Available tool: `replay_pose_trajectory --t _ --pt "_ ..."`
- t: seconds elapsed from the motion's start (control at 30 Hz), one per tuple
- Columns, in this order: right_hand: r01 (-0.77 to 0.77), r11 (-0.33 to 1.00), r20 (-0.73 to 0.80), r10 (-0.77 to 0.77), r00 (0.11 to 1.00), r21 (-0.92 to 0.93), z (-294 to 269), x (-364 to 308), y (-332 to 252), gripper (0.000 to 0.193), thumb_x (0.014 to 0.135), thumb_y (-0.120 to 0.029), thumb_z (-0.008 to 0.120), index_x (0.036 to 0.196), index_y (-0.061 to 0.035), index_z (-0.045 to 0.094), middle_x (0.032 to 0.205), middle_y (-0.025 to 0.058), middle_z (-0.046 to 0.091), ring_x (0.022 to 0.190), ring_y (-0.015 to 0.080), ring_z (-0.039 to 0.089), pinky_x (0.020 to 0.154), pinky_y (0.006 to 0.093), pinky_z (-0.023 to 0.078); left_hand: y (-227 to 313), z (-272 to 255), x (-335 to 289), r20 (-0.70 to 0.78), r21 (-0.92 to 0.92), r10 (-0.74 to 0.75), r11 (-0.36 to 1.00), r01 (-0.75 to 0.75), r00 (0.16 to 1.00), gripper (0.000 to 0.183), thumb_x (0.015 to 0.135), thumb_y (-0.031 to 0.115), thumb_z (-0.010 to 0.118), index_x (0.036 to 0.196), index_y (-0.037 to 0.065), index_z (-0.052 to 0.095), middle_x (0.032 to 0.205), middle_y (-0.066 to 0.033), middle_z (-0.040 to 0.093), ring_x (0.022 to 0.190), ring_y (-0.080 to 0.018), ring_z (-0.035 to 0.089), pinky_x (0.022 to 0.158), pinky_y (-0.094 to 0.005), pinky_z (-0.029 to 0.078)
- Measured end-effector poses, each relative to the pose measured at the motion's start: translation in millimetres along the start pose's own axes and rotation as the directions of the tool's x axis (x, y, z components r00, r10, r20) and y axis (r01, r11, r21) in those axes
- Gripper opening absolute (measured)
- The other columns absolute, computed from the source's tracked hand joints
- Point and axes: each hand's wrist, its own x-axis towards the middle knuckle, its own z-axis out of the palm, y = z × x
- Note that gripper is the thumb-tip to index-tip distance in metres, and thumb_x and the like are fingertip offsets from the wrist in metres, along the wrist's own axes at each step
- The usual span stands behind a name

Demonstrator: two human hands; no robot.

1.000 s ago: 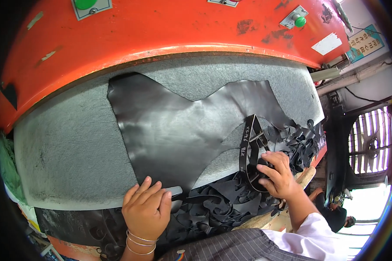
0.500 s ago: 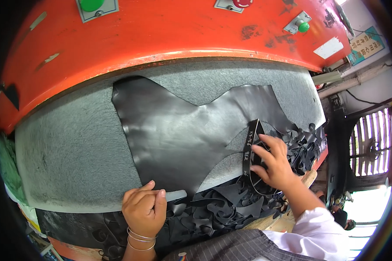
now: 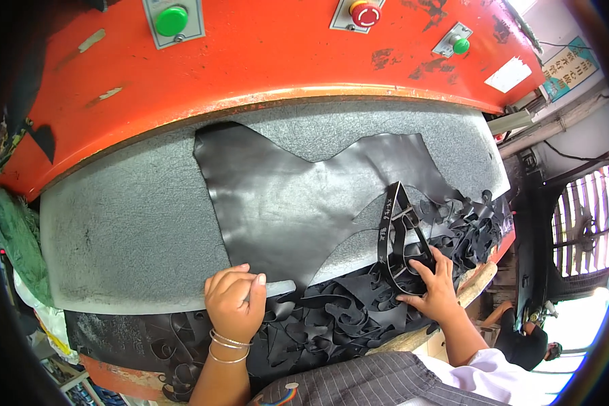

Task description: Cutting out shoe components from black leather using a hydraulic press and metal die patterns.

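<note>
A dark leather hide (image 3: 284, 196) lies spread over the grey cutting board (image 3: 128, 216), its lower tip hanging past the near edge. My left hand (image 3: 235, 301) is curled in a fist at the hide's lower left edge, thumb upward; whatever its fingers hold is hidden. At the hide's right side, a black metal cutting die (image 3: 384, 233) with a curved outline and inner crossbars stands over the board's near edge and the scraps. My right hand (image 3: 436, 287) grips the die's near end, with the thumb low on its rim and the fingers higher up.
Beyond the board rises an orange-red machine beam (image 3: 264, 54) with green buttons (image 3: 171, 21) and a red button (image 3: 365, 13). Leather scraps (image 3: 338, 318) heap along the near edge and right. A green bag (image 3: 20, 243) sits left. Another person (image 3: 524, 342) is at far right.
My right hand has come down from the die's middle to its near end, and more of the die's inner bars show. My left hand keeps to the hide's edge. The whole view has shifted.
</note>
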Motion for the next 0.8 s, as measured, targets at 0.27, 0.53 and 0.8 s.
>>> replay_pose_trajectory --t 0.27,0.53,0.8 --pt "0.126 0.975 -0.164 -0.096 0.982 0.185 -25 11 -1 0.067 0.042 -0.033 0.093 0.101 -0.0142 0.068 0.122 0.0201 0.048 0.103 0.0378 0.048 0.086 0.0465 0.044 -3 3 -2 -0.076 0.021 0.06 0.998 -0.058 0.995 0.018 0.076 0.011 0.071 0.062 0.006 0.061 0.074 -0.0035 0.064 0.083 -0.0237 0.064 0.07 -0.0357 0.041" --pt "0.516 0.841 -0.245 -0.472 0.847 0.163 -16 133 -83 0.066 0.05 -0.045 0.09 0.104 -0.0112 0.069 0.123 0.0231 0.049 0.103 0.0393 0.05 0.089 0.0465 0.045 -5 3 -4 -0.083 0.047 0.078 0.996 -0.074 0.993 0.017 0.076 0.015 0.073 0.064 0.007 0.063 0.078 -0.0017 0.064 0.086 -0.0233 0.063 0.07 -0.0363 0.042" --pt "0.566 0.81 -0.227 -0.529 0.818 0.152 3 191 -125 0.065 0.056 -0.052 0.084 0.106 -0.0135 0.069 0.122 0.0186 0.051 0.105 0.0348 0.05 0.09 0.0417 0.046 -6 7 -7 -0.108 0.063 0.088 0.995 -0.081 0.99 0.02 0.076 0.018 0.073 0.063 0.008 0.062 0.076 -0.0018 0.063 0.083 -0.0235 0.062 0.068 -0.0371 0.043"
